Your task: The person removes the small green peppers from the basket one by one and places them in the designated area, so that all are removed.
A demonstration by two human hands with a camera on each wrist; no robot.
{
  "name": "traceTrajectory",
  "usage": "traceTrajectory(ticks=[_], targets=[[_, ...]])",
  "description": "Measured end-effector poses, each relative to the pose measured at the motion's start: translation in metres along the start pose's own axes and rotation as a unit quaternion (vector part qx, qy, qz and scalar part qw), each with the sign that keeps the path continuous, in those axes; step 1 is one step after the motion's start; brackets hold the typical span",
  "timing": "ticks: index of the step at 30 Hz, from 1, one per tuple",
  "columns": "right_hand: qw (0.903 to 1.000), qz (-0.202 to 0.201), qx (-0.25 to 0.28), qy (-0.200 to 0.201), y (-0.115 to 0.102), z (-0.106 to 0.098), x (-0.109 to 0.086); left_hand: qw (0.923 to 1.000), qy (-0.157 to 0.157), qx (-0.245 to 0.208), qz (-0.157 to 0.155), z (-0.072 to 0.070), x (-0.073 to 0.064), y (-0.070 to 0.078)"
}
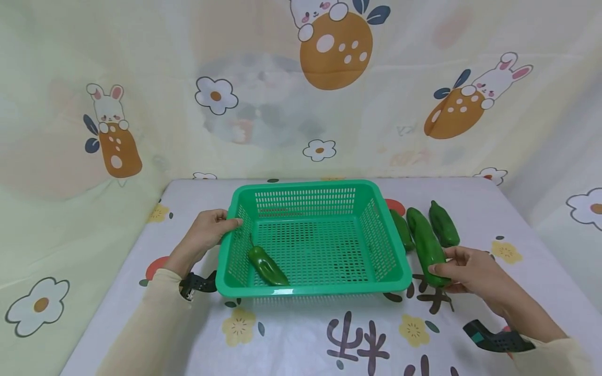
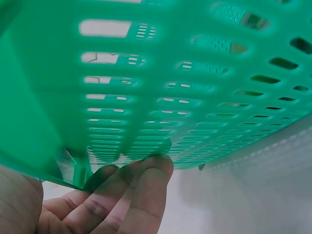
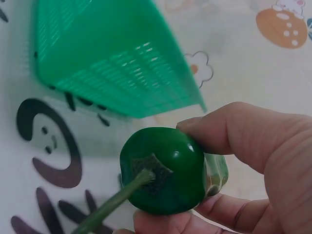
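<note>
A green plastic basket [image 1: 310, 289] with slotted sides stands in the middle of the table. My left hand [image 1: 207, 232] grips its left rim, thumb on top; in the left wrist view the fingers [image 2: 151, 195] curl beneath against the slotted wall. Inside the basket, at its front left, lies one green pepper [image 1: 268, 266]. To the right of the basket my right hand [image 1: 475, 271] pinches a long green pepper [image 1: 425, 240] near its stem end, thumb on one side and fingers on the other. The right wrist view shows that pepper's stem end [image 3: 178, 165] towards the camera.
Two more green peppers lie near the held one: one pepper [image 1: 443, 224] behind it to the right, another pepper [image 1: 402, 230] partly hidden by the basket's right side. A patterned cloth [image 1: 291, 339] covers the table, and a printed curtain [image 1: 263, 31] hangs behind.
</note>
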State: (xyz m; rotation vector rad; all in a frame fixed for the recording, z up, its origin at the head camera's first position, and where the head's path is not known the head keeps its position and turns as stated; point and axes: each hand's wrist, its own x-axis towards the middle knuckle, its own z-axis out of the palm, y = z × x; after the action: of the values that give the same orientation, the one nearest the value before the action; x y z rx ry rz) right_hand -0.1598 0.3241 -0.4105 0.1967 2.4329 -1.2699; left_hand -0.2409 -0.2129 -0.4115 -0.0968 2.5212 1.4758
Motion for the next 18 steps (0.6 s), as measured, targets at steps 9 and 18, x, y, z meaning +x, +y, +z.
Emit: traceTrajectory(ticks=[9, 18], targets=[[0.9995, 0.028, 0.014, -0.012, 0.015, 0.004, 0.002, 1.0, 0.003, -0.002, -0.006, -0.001, 0.0, -0.001], [0.9987, 0.05, 0.005, -0.007, 0.027, 0.013, 0.006, 1.0, 0.002, -0.004, -0.002, 0.0, 0.0, 0.0]])
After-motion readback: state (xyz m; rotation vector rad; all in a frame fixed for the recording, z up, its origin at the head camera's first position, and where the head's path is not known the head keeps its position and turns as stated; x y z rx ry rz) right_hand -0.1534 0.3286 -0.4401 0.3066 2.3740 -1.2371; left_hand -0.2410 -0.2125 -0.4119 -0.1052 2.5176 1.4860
